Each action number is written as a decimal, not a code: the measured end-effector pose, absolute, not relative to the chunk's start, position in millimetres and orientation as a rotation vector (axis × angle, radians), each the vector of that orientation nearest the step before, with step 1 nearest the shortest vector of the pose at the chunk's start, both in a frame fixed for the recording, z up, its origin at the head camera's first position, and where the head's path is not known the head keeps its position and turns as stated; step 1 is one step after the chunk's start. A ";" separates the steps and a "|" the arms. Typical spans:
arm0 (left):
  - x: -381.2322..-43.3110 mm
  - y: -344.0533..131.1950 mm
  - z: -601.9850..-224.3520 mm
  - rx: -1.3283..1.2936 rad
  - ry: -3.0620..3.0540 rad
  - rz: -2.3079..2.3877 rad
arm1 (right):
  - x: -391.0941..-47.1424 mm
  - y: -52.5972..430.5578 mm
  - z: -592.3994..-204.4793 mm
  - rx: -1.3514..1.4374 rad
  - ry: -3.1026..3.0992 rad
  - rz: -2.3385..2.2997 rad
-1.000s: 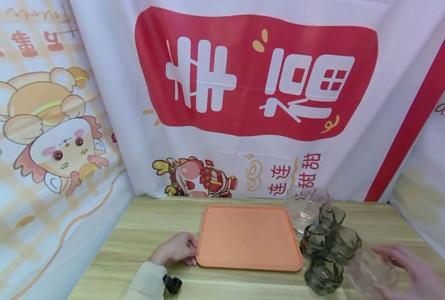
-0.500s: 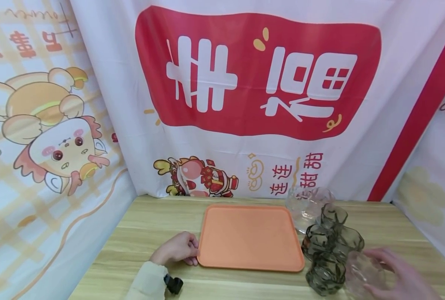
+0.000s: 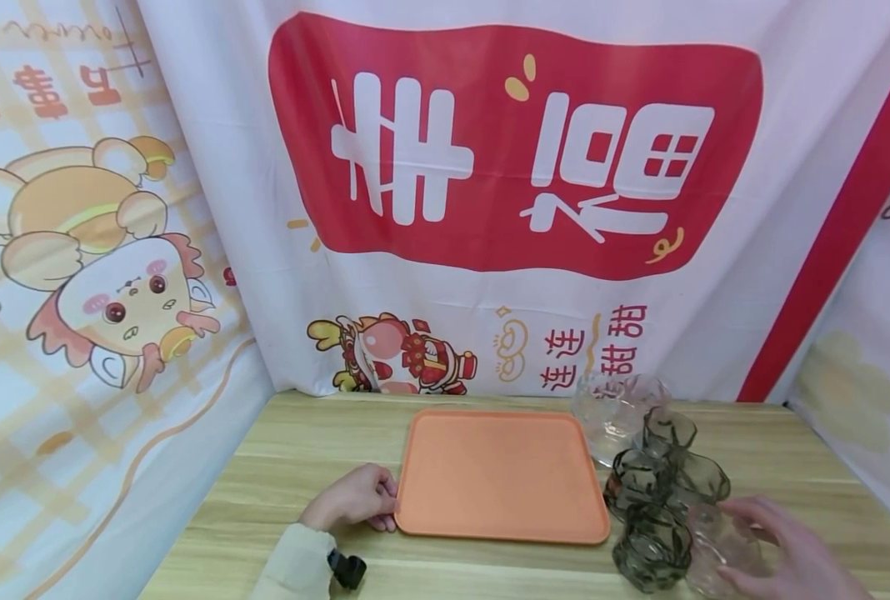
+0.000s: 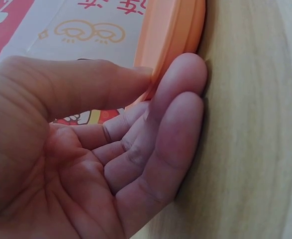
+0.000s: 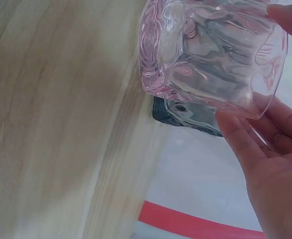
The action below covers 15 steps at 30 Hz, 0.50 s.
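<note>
My left hand is at the near left corner of an orange tray. In the left wrist view its thumb and curled fingers pinch the tray's rim. At the right, my right hand grips a clear, pink-tinted glass cup between thumb and fingers. The right wrist view has that wavy-sided glass cup close up, low at the wooden table. Directly to its left stands a smoky grey glass cup; whether the two touch I cannot tell.
More smoky grey cups stand in a cluster right of the tray. Behind them are clear glass cups, partly overlapping. A white printed cloth hangs along the table's back edge, with other cloths at both sides.
My right hand has moved the clear glass cup leftward, close beside the smoky cups. The left hand keeps its place at the tray.
</note>
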<state>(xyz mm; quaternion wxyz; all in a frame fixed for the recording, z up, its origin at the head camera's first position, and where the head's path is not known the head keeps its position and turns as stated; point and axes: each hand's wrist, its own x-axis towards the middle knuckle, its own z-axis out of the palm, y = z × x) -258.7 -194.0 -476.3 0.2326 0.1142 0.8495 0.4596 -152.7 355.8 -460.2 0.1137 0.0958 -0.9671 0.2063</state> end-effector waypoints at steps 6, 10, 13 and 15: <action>-259.6 -194.5 -478.1 0.299 2.323 1.261 | -150.9 356.3 -460.4 0.220 -2.903 0.688; -259.7 -194.7 -478.9 0.300 2.320 1.266 | -150.0 355.3 -463.5 0.220 -2.874 0.765; -258.9 -195.0 -479.9 0.296 2.325 1.274 | -149.3 355.0 -463.1 0.216 -2.896 0.773; -257.7 -195.4 -480.9 0.296 2.329 1.290 | -150.2 354.8 -460.3 0.251 -2.870 0.769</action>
